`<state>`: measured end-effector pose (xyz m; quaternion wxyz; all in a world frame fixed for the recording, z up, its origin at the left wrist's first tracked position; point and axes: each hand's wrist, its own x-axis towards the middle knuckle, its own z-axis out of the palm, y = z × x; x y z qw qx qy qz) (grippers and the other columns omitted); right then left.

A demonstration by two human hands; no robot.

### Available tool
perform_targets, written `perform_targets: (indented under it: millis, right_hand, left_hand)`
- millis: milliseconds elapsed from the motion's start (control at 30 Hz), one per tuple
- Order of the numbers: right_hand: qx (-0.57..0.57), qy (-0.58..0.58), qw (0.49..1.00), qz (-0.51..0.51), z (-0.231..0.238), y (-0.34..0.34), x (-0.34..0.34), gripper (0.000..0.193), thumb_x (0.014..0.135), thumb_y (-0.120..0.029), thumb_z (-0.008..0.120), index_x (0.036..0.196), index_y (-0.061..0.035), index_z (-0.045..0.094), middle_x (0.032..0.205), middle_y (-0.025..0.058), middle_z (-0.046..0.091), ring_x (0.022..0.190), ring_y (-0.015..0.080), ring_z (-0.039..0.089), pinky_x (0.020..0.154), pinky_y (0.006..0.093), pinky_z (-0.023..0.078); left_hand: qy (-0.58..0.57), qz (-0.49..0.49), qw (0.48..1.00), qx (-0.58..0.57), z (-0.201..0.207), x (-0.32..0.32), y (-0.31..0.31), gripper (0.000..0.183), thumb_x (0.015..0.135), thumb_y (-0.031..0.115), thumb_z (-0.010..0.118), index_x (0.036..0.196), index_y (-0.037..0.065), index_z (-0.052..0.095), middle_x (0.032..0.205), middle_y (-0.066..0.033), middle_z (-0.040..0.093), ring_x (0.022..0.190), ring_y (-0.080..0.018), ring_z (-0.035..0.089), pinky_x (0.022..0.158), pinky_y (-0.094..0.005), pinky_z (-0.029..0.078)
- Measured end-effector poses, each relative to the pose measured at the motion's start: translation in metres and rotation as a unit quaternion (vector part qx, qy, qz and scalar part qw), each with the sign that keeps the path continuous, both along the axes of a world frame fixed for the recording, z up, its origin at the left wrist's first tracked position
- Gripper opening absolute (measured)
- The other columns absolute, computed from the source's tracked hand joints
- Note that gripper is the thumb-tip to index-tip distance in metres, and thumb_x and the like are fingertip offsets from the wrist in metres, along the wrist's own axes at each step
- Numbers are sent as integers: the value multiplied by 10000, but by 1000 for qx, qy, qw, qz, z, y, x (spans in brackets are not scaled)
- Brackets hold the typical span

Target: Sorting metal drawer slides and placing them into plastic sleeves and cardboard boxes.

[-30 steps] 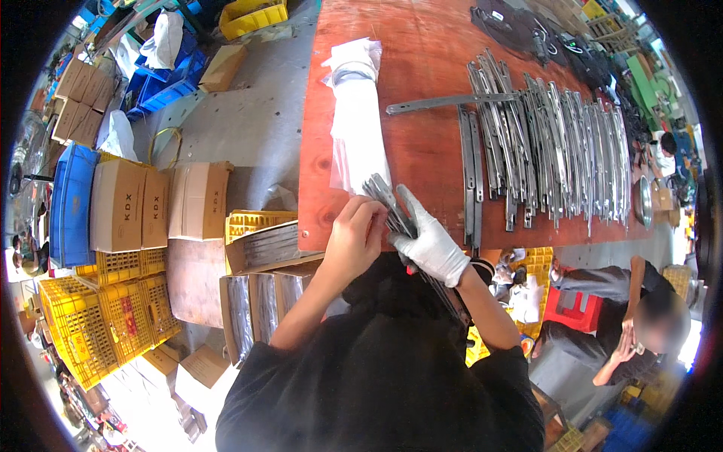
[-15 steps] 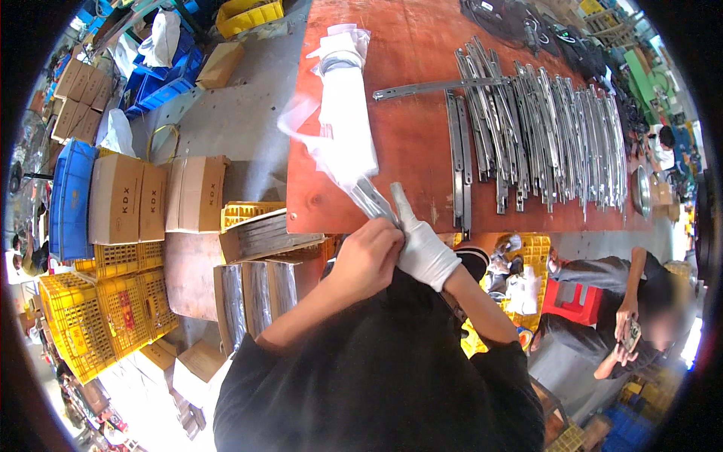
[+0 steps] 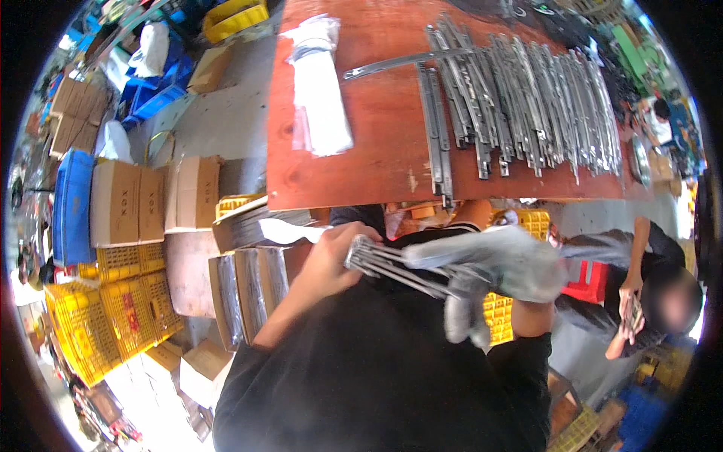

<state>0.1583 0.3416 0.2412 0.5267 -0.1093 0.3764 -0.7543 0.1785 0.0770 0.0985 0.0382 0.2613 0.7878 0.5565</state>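
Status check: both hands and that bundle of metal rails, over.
Left hand grips the bundle of metal rails at its end. Gloved right hand blurred, on the clear bag round it. Nothing in the way.

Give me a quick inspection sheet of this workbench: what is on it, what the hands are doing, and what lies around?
Surface: red-brown wooden table.
Job's things: bundle of metal rails going into a clear plastic sleeve, blurred.
Clutter: loose metal rails; stack of plastic sleeves.
Grips: bare left hand holds the bundle's end; gloved right hand under the sleeve.
Cables: nothing seen.
Surroundings: yellow crates, cardboard boxes, another person.
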Motion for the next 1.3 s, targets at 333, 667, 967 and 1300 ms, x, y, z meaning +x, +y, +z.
perform_targets:
  millis: [333,667,967,1300]
  right_hand:
    - [168,556,788,-206,-147,-93,10,814,694,-151,890,1388,-3,492,1217,149,644,1099,180,622,948,319,514]
    - [372,552,746,11,-213,-153,8,290,787,-252,666,971,-30,689,859,208,706,862,406,684,740,503,536]
    - [339,568,745,90,-282,-178,-7,351,762,-334,709,918,-23,755,915,239,723,853,400,700,775,489,550]
    - [504,359,771,-152,-232,-53,53,473,867,-427,611,1043,2,703,1013,245,702,987,425,662,858,498,518]
  left_hand:
    - [-97,287,939,160,15,34,0,92,864,58,723,891,33,639,840,-70,664,786,-146,626,733,-314,515]
    - [-112,156,949,249,-14,-54,3,266,951,237,636,1084,35,527,905,-71,580,809,-175,573,730,-336,500]
    - [-95,45,970,220,-36,-70,-6,307,947,235,645,1138,33,515,959,-86,578,839,-191,579,746,-338,507]
    - [-107,-77,981,141,-56,-91,-19,359,943,233,655,1197,30,501,1019,-101,575,872,-209,587,764,-340,515]
